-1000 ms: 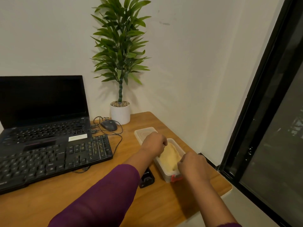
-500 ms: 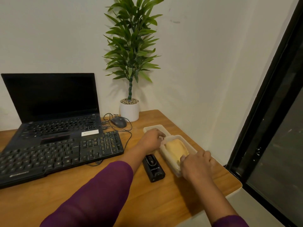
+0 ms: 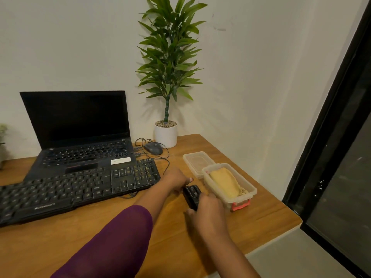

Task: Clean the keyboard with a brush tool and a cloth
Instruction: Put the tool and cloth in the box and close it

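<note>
**Brush tool pickup, cloth waiting**

While my right hand [image 3: 208,209] fingers close around the black brush tool [image 3: 192,195] and the left hand [image 3: 176,180] steadies its far end, a hasty lift could knock the box [image 3: 249,189] holding the cloth [image 3: 225,182] just right; the keyboard [image 3: 76,189] lies left.

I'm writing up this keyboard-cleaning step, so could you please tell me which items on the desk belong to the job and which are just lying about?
Belongs to the job:
- black keyboard
- small black tool, both hands on it
- yellow cloth in the clear tub

Just lying about:
- laptop
- mouse
- potted plant
- tub lid
</note>
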